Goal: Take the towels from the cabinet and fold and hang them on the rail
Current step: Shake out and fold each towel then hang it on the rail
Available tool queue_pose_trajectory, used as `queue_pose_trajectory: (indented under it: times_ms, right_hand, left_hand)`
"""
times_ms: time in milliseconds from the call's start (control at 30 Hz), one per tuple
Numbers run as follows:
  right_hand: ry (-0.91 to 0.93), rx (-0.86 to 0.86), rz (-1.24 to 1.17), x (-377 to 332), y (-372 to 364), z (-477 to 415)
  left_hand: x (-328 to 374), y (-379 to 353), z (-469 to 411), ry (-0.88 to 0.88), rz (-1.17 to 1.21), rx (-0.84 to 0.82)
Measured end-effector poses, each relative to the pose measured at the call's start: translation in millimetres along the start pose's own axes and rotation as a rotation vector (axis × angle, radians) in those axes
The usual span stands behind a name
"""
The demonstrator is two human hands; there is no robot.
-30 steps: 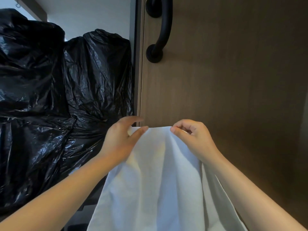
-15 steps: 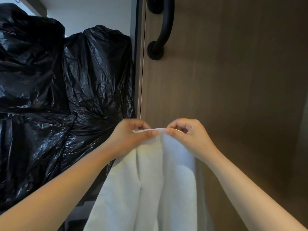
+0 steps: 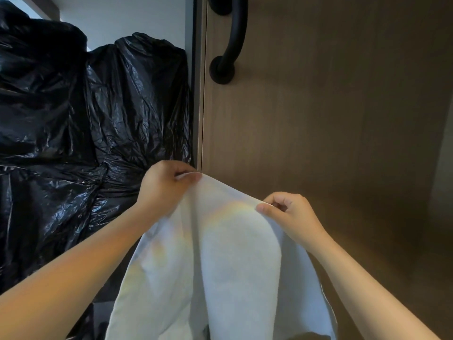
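We are in the folding step. We hold a white towel up in front of us by its top edge, and the rest hangs down out of the bottom of the view. Our left hand pinches the edge at the higher left end, thumb and fingers closed on the cloth. Our right hand pinches the same edge lower and to the right, also closed on it. The two hands are apart, with the edge stretched between them and a long crease running down the cloth.

Next, we judge, the two held ends must be matched evenly so the halves hang square.

Behind the towel stands a brown wooden door with a curved black handle. To the left, bulging black plastic bags fill the space, close to our left arm. No rail is in view, so we would need to turn to find it.
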State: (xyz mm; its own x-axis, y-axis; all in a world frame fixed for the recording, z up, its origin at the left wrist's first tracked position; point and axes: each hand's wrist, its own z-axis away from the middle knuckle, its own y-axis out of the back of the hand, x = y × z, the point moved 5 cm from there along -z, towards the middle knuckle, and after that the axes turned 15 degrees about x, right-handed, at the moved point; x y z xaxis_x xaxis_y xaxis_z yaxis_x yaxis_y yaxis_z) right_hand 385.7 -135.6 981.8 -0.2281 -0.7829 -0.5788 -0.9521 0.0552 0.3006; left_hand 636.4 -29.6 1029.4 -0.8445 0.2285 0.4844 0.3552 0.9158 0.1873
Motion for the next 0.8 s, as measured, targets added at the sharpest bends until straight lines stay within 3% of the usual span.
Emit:
queue_pose_trajectory:
  times_ms: [167,367,600,700,800]
  right_hand:
    - [0.041,0.004,0.197,14.7,4.3,5.0]
    - [0.047,0.143,0.279,26.8,16.3,8.8]
    - [-0.043,0.18,0.021,11.5,12.2,-3.3]
    - [0.003,0.151,-0.02,-5.5,5.6,-6.7]
    - [0.078,0.103,-0.009,-21.8,-4.2,-8.2]
  left_hand:
    - [-2.7,6.1,-2.7,-0.066,-0.027,0.104]
    - [-19.9,7.3,1.4,-0.028,-0.097,0.136]
    - [-36.4,2.8,7.9,0.076,-0.341,0.045]
    - [-25.6,5.2,15.9,0.126,-0.248,0.035]
    - [11.2,0.6,26.7,-0.03,-0.106,0.0]
